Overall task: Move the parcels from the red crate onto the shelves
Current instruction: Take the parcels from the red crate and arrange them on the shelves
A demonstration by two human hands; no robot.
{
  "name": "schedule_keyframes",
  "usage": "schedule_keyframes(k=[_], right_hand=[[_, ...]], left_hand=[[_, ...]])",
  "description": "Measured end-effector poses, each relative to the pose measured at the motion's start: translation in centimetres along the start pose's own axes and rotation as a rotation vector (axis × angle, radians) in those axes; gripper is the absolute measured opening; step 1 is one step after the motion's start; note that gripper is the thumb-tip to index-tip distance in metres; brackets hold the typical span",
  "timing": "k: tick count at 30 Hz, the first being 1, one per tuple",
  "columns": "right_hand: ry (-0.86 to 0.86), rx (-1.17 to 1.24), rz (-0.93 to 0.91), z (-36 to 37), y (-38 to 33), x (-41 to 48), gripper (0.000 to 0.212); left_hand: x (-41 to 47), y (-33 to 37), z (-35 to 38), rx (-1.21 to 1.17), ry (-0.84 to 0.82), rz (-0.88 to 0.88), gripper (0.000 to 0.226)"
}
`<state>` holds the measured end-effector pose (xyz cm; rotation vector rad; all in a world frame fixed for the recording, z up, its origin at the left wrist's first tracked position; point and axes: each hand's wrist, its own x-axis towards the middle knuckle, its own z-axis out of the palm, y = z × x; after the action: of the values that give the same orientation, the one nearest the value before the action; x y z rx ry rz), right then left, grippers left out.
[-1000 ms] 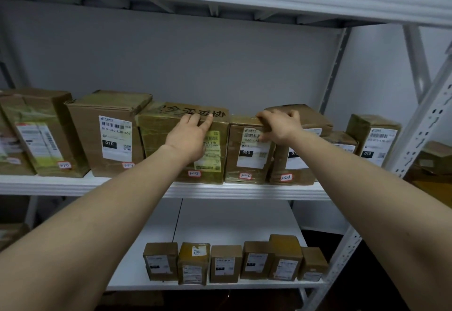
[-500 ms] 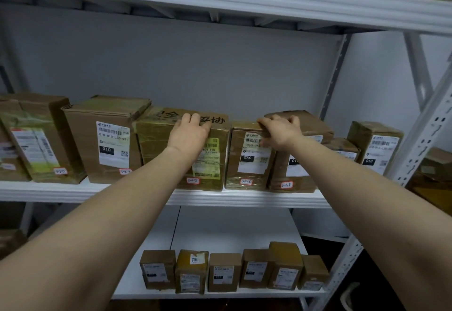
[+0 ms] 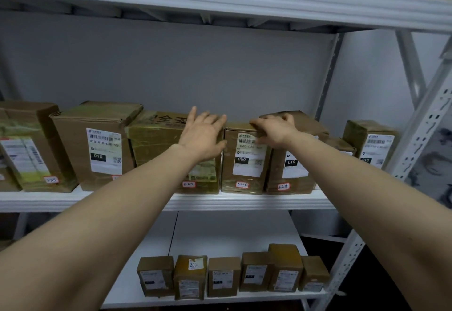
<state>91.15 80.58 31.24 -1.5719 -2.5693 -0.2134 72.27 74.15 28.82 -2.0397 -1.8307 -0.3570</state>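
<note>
Risk first: the parcel (image 3: 247,163), the one marked 060, stands tall and narrow with its foot close to the front lip of the shelf (image 3: 244,201). My right grip (image 3: 276,130) is hooked over its top front edge. If I draw that hand back without first uncurling the fingers, I judge the parcel could tip towards me and drop. A hard shove the other way could skew it or drive the 010 box (image 3: 291,171), touching it on the right, out of line.

My left grip (image 3: 204,139) is wide, fingers spread and straight. It lies flat against the taped box (image 3: 156,149) just left of the parcel, near that box's top corner. Leaning on it could slide that box and loosen the row, taking away the parcel's support on that side.

The right grip is narrow, fingers curled onto the parcel's top, and the wrist crosses the upper part of its label. So the parcel sits directly under and behind that hand, and immediately right of the left hand's thumb side. It looks already placed, wedged between its two neighbours. I cannot see the red crate from here.
</note>
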Motion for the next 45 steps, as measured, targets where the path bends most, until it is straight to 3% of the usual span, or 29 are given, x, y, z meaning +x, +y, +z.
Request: schedule_keyframes(k=[4,11,25,31,35,39,45], right_hand=[[-0.032,-0.013,-0.014,-0.3,0.2,0.1,0.051],[-0.022,0.007,-0.030,-0.1,0.5,0.5,0.051],[-0.024,-0.002,-0.049,0.5,0.9,0.9,0.048],[-0.030,0.088,-0.002,0.6,1.4,1.1,0.083],[-0.040,0.081,-0.014,0.8,1.2,0.7,0.088],[0.054,0.113,-0.010,0.6,0.6,-0.2,0.100],[0.169,0.114,-0.214,0.2,-4.1,-1.2,0.094]], left_hand=[[1.0,1.1,0.1,-0.044,-0.060,0.048,0.060],[1.8,2.0,0.3,-0.070,0.023,0.041,0.039],[2.2,2.6,1.1,-0.047,0.012,-0.017,0.047],[2.1,2.6,1.5,-0.044,-0.009,-0.043,0.060],[2.0,2.9,1.2,-0.029,-0.026,-0.046,0.067],[1.6,2.9,0.5,0.004,-0.025,-0.054,0.071],[-1.2,1.4,-1.5,0.016,0.019,-0.101,0.070]])
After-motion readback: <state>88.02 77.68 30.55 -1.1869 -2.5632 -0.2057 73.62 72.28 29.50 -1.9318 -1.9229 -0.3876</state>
